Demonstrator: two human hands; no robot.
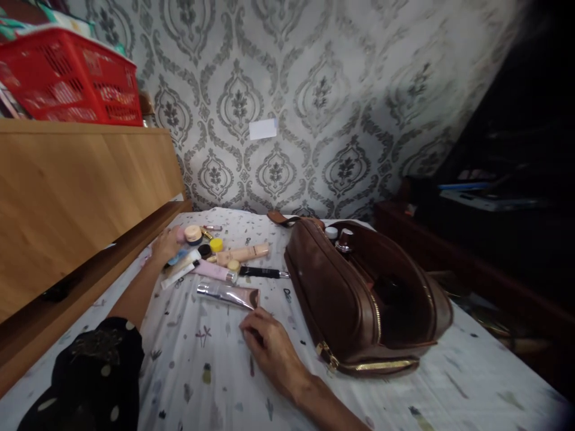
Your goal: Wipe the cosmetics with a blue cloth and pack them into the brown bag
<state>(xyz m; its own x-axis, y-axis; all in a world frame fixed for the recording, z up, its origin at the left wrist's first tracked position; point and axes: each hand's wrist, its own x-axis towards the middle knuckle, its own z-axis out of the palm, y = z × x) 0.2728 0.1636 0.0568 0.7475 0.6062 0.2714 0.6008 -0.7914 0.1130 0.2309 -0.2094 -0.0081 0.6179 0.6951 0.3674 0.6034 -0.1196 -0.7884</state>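
At the left end of a pile of cosmetics, my left hand (166,244) is next to a small pink item (181,234); its fingers are blurred, and whether they grip it is unclear. My right hand (268,342) rests on the sheet, fingers loosely bent, thumb apart, nothing visible in it. Just beyond its fingertips lies a shiny silver-pink tube (229,294). The pile holds a cream jar (193,234), a yellow-lidded pot (216,244), a beige tube (242,254), a lilac tube (214,270) and a black pen-like tube (260,272). A brown toiletry bag (327,293) stands unzipped at right, small bottles (345,239) inside.
Patterned white sheet (188,371) covers the surface. A wooden cabinet (85,197) borders the left side, bearing a red plastic basket (108,84). Patterned wallpaper (309,120) rises behind. Dark furniture with a blue item (465,187) is at right.
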